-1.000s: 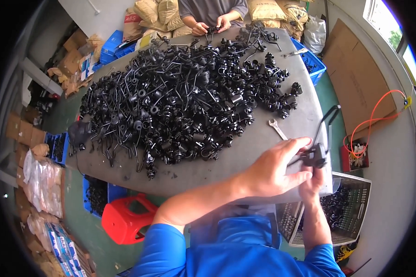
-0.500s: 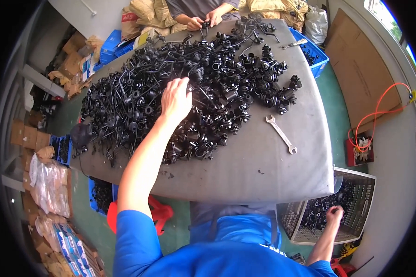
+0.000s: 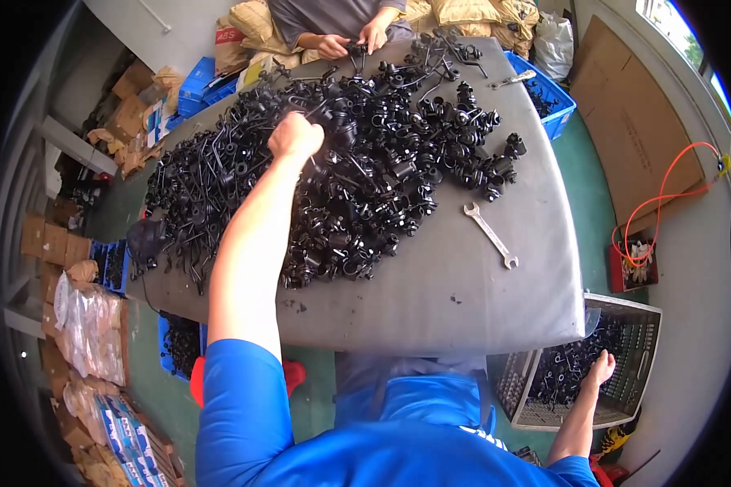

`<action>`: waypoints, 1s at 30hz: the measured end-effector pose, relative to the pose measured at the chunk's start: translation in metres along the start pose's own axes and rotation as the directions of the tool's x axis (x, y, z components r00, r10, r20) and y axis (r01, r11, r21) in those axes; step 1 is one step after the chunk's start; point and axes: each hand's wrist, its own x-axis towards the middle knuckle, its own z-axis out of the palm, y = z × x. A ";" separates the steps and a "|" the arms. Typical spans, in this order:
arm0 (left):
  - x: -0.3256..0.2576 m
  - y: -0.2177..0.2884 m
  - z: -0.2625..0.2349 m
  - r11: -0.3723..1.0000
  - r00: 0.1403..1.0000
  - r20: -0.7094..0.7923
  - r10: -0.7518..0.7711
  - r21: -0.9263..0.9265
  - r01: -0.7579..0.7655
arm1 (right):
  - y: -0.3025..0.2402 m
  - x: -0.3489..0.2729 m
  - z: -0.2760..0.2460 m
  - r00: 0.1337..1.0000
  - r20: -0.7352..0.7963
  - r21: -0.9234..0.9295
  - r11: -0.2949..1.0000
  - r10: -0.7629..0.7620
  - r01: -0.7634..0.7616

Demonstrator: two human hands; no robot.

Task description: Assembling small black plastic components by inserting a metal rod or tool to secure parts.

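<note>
Covering much of the grey table (image 3: 430,304), the heap of black parts (image 3: 394,170) spread from 9 to 1 o'clock: bent rods, clamps, bushings, all jumbled. Left hand (image 3: 296,136) was on the heap at 11 o'clock, fingers curled in together; couldn't tell if they were clamped on a part. Right hand (image 3: 602,368) was at 4 o'clock, over the grey crate (image 3: 515,388), fingers bent; grip hidden, so couldn't tell whether it held anything. More small black parts (image 3: 559,372) lay in that crate. Wrench (image 3: 491,235) lay loose at 3 o'clock, touched by neither hand. Co-worker's hands (image 3: 373,36) at 12 o'clock held one dark piece (image 3: 356,53) at the table's far edge. Progress, as judged: plenty left, since the heap was large; the crate's contents looked like a batch put aside, but finished or not couldn't be told. Blue bin (image 3: 557,123) stood at 2 o'clock.
</note>
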 end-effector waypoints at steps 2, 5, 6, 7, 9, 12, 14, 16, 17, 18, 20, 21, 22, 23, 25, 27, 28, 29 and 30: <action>0.009 -0.031 -0.001 0.994 1.000 0.016 0.025 -0.107 -0.023 | -0.028 -0.014 0.018 0.999 0.007 0.065 0.997 -0.043 0.042; 0.008 -0.057 0.017 0.943 0.979 -0.042 0.202 -0.260 -0.206 | -0.052 -0.024 0.022 0.995 0.030 0.111 0.990 -0.092 0.088; -0.002 -0.065 0.021 0.931 0.964 -0.081 0.252 -0.251 -0.264 | -0.059 -0.030 0.020 0.989 0.053 0.108 0.986 -0.136 0.130; -0.013 -0.072 0.028 0.922 0.952 -0.118 0.281 -0.240 -0.302 | -0.069 -0.035 0.019 0.988 0.053 0.093 0.986 -0.147 0.142; -0.028 -0.085 0.034 0.881 0.939 -0.155 0.307 -0.326 -0.342 | -0.091 -0.045 0.017 0.982 0.034 0.071 0.981 -0.185 0.182; -0.030 -0.087 0.037 0.776 0.867 -0.321 0.380 -0.399 -0.488 | -0.108 -0.033 0.007 0.985 0.015 0.117 0.979 -0.170 0.167; -0.011 -0.097 0.035 0.818 0.862 -0.335 0.380 -0.313 -0.482 | -0.134 -0.035 0.020 0.975 0.034 0.143 0.966 -0.220 0.213; -0.008 -0.086 0.029 0.867 0.924 -0.291 0.250 -0.358 -0.347 | -0.158 -0.041 0.033 0.966 0.037 0.140 0.958 -0.257 0.250; 0.001 -0.089 0.037 0.894 0.945 -0.220 0.244 -0.326 -0.307 | -0.164 -0.038 0.041 0.964 0.058 0.152 0.956 -0.261 0.250; -0.003 -0.071 0.033 0.918 0.969 -0.133 0.207 -0.317 -0.240 | -0.165 -0.039 0.041 0.965 0.059 0.154 0.958 -0.255 0.243; -0.017 -0.052 0.027 0.951 0.975 -0.099 0.198 -0.220 -0.216 | -0.186 -0.068 0.067 0.939 0.097 0.153 0.937 -0.331 0.314; -0.020 -0.047 0.031 0.953 0.960 -0.145 0.240 -0.151 -0.262 | -0.189 -0.074 0.074 0.925 0.121 0.170 0.925 -0.360 0.338; -0.022 -0.042 0.032 0.958 0.964 -0.109 0.244 -0.128 -0.257 | -0.192 -0.081 0.080 0.925 0.146 0.176 0.930 -0.350 0.324; -0.021 -0.038 0.035 0.959 0.966 -0.123 0.228 -0.141 -0.245 | -0.189 -0.079 0.082 0.909 0.175 0.190 0.919 -0.377 0.345; -0.015 -0.042 0.041 0.939 0.958 -0.143 0.250 -0.208 -0.276 | -0.192 -0.088 0.086 0.898 0.191 0.172 0.915 -0.395 0.366; -0.009 -0.048 0.043 0.900 0.940 -0.189 0.283 -0.286 -0.329 | -0.189 -0.088 0.083 0.888 0.206 0.197 0.906 -0.411 0.374; -0.011 -0.049 0.042 0.910 0.929 -0.183 0.322 -0.210 -0.357 | -0.189 -0.090 0.082 0.894 0.205 0.205 0.911 -0.399 0.359; -0.004 -0.052 0.054 0.903 0.895 -0.242 0.375 -0.121 -0.412 | -0.188 -0.093 0.081 0.900 0.204 0.213 0.915 -0.385 0.343; -0.002 -0.045 0.051 0.924 0.920 -0.196 0.340 -0.110 -0.365 | -0.185 -0.093 0.078 0.901 0.197 0.218 0.914 -0.385 0.343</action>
